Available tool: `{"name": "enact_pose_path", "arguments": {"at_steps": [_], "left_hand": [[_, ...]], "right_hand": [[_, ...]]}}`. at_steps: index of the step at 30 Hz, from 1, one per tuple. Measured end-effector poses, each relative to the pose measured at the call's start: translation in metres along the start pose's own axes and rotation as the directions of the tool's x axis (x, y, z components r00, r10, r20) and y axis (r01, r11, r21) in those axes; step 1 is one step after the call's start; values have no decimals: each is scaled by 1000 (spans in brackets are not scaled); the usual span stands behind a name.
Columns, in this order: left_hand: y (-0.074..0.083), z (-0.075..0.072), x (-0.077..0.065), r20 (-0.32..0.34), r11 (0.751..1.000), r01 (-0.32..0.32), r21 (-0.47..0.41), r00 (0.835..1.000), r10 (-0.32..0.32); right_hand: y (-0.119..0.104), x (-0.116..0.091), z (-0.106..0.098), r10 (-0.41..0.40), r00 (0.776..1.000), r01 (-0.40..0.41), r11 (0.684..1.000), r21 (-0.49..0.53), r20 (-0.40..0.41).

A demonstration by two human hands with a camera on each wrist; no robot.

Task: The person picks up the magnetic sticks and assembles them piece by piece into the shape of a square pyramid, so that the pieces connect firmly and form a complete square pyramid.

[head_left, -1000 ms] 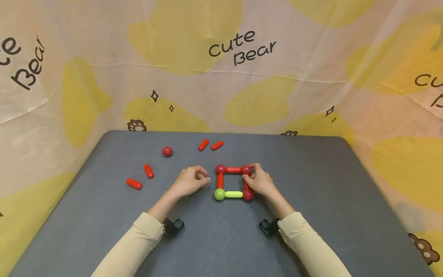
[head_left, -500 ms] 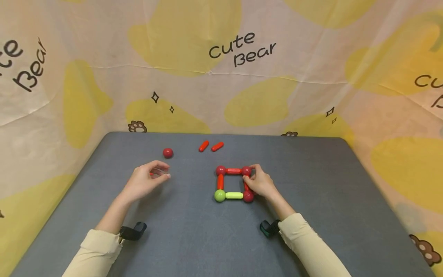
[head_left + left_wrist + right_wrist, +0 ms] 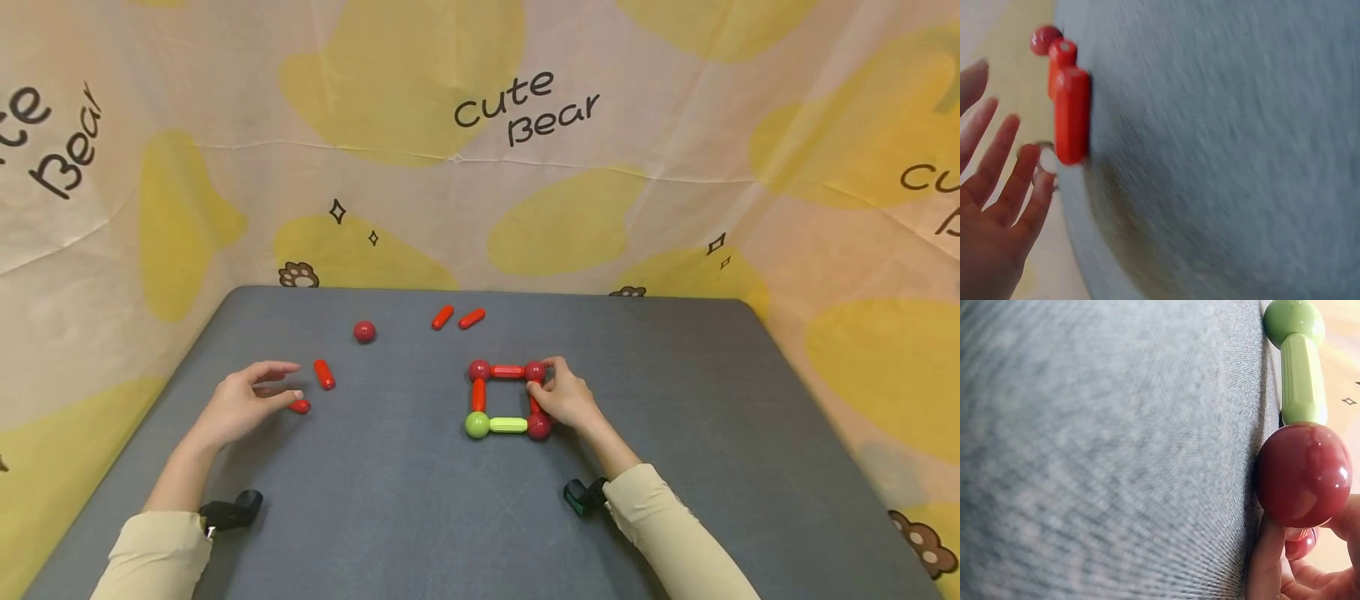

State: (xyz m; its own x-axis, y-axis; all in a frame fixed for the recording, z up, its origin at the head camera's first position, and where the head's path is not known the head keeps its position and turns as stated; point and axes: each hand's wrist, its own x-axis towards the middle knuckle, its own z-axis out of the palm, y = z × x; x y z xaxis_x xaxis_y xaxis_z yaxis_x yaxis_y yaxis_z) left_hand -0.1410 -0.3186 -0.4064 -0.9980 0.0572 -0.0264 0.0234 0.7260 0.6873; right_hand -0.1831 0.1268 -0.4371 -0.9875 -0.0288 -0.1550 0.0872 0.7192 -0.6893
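A square frame of rods and balls lies on the table, with a green ball (image 3: 477, 425) and a light-green rod (image 3: 508, 425) along its near side. Its other corners are red balls, joined by red rods. My right hand (image 3: 564, 393) grips the red rod (image 3: 535, 403) on the frame's right side; in the right wrist view the near red ball (image 3: 1304, 475) hides part of the fingers. My left hand (image 3: 243, 402) hovers with parted fingers over a loose red rod (image 3: 300, 407), partly hidden by the thumb. In the left wrist view that rod (image 3: 1072, 119) stands apart from the spread fingers.
Another loose red rod (image 3: 324, 374) lies just beyond the left fingertips. Farther back are a single red ball (image 3: 364, 332) and two red rods, one left (image 3: 443, 317) and one right (image 3: 472, 318). A printed cloth (image 3: 420, 217) walls the grey table (image 3: 675, 392).
My left hand has moved left from beside the square frame, past one loose red rod, to the rod nearest the left. The right hand and the frame have stayed in place.
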Motion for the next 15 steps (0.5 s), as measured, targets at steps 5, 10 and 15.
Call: {"name": "enact_pose_path", "arguments": {"at_steps": [5, 10, 15], "left_hand": [[-16, 0, 2, 60, 999, -24, 39, 998, 22], [-24, 0, 4, 94, 998, -19, 62, 995, 13], [-29, 0, 9, 121, 997, -23, 74, 993, 14]], "right_hand": [[1, 0, 1, -1, 1000, 1, 1000, -2, -5], [1, 0, 1, -1, 1000, 1, 1000, 3, -1], [0, -1, 0, 1, 1000, -1, 1000, 8, 2]]}}
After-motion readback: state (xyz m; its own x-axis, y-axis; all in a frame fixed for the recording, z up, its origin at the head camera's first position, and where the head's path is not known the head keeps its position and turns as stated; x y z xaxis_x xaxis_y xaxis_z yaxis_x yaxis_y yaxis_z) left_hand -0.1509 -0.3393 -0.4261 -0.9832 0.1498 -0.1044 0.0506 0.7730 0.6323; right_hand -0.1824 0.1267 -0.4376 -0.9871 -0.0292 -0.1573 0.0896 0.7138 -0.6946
